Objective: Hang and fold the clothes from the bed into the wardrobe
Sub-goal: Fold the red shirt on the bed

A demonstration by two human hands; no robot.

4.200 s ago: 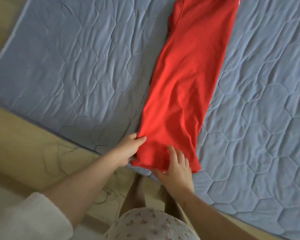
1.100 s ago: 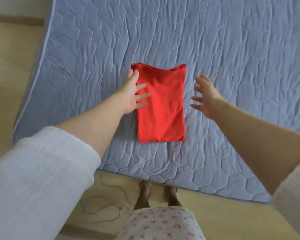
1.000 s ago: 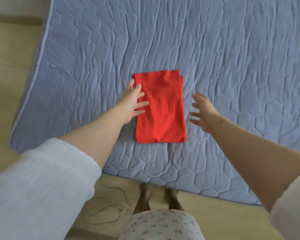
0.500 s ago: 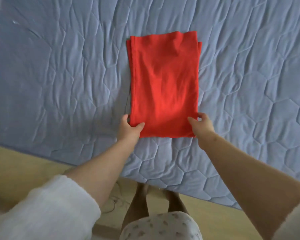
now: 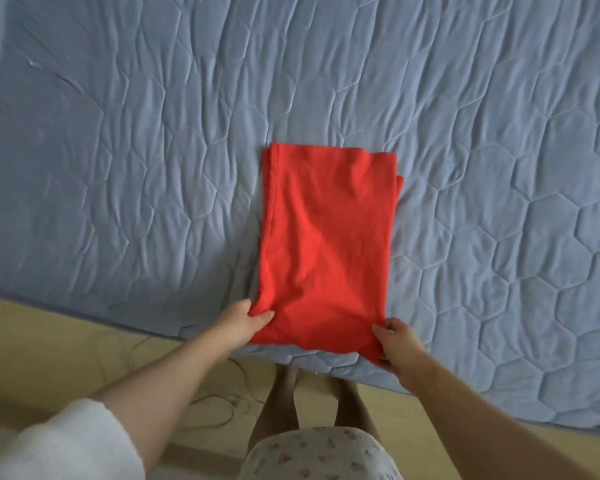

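So the red folded garment (image 5: pixel 326 244) is lying flat on the bed (image 5: pixel 136 150), which has a blue-grey quilted cover with a hexagon stitch pattern. It's folded into a long rectangle that runs away from the person. The far end sits roughly mid-bed and the near end comes right down to the near edge of the mattress. At the far end you can see a second layer poking out a bit on the right side, plus a narrow hem strip along the left edge, so the layers aren't perfectly lined up.

Both hands are on the near end. The left hand (image 5: pixel 243 322) grips the near left corner, with the thumb lying on top of the fabric and the fingers tucked round the edge. The right hand (image 5: pixel 395 344) pinches the near right corner, fingers curled on the cloth, and that corner looks slightly lifted and bunched. I can't tell how far the fingers go underneath.

The left arm has a white sleeve (image 5: pixel 66 445) pushed up near the elbow. Below the bed edge there's a light wooden floor (image 5: pixel 49 341) with a thin cable (image 5: pixel 219 407) lying on it. The person's bare legs (image 5: pixel 281 403) stand just beside the mattress, and a small-print skirt (image 5: pixel 323 452) shows at the bottom.
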